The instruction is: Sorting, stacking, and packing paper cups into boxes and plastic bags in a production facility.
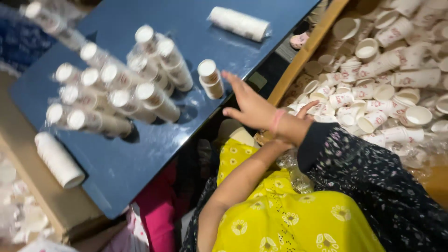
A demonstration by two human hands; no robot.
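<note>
My right hand (249, 105) comes out of a dark flowered sleeve and hovers open, fingers spread, over the near edge of the blue table (140, 158). It holds nothing. A short stack of white paper cups (210, 78) lies just left of its fingertips. My bare left arm crosses underneath the right wrist. Only a couple of fingers of my left hand (305, 109) show, at the edge of the heap of loose paper cups (373, 93). What those fingers hold is hidden.
Several plastic-wrapped cup stacks (116, 93) lie bunched on the table, with single sleeves at the far end (239, 22) and near left (58, 158). A wooden rail (303, 56) separates the table from the cup heap. Crumpled clear plastic (291, 168) lies on my yellow lap.
</note>
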